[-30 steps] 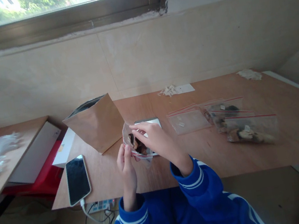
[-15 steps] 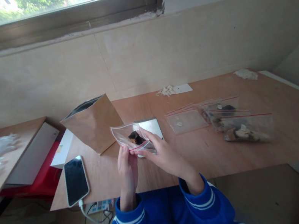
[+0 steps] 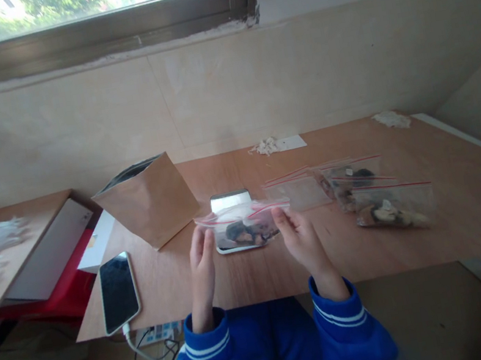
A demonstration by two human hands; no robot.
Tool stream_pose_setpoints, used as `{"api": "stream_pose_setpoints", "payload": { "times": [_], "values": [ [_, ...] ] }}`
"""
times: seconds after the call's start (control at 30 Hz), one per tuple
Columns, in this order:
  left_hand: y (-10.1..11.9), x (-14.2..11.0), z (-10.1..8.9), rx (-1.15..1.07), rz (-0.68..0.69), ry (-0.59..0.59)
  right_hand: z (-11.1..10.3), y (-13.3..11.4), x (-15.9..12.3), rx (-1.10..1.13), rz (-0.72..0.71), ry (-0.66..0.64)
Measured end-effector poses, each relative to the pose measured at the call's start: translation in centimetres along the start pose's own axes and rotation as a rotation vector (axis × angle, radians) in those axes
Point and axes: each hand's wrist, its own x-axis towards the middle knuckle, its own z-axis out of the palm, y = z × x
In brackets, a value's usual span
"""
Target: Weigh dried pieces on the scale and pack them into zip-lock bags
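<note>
A small clear zip bag (image 3: 244, 226) with a red seal strip and dark dried pieces inside hangs stretched between my two hands. My left hand (image 3: 201, 262) pinches its left top corner. My right hand (image 3: 300, 238) pinches the right top corner. The bag is held upright just above the wooden table (image 3: 461, 215), in front of a small silver scale (image 3: 230, 201).
An open brown paper pouch (image 3: 149, 201) stands at the left. A phone (image 3: 117, 292) on a cable lies near the table's front left corner. Several filled and flat zip bags (image 3: 378, 199) lie at the right. White scraps (image 3: 268, 146) sit by the wall.
The bag was tilted and bunched between my hands; my right hand has slid rightward along the top, and the bag now hangs flat and stretched between both hands.
</note>
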Motion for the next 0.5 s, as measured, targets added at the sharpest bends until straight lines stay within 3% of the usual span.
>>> {"api": "stream_pose_setpoints", "payload": {
  "times": [0.1, 0.33, 0.5],
  "values": [
    [-0.2, -0.4, 1.4, -0.064, -0.075, -0.151, 0.3, -0.2, -0.1, -0.041, -0.08, -0.124],
    [0.1, -0.5, 1.9, -0.021, -0.003, 0.065, -0.8, 1.1, -0.6, -0.1, 0.01, 0.091],
    [0.3, -0.7, 2.1, -0.095, -0.041, -0.02, -1.7, 1.8, -1.3, -0.122, 0.064, 0.124]
  ]
}}
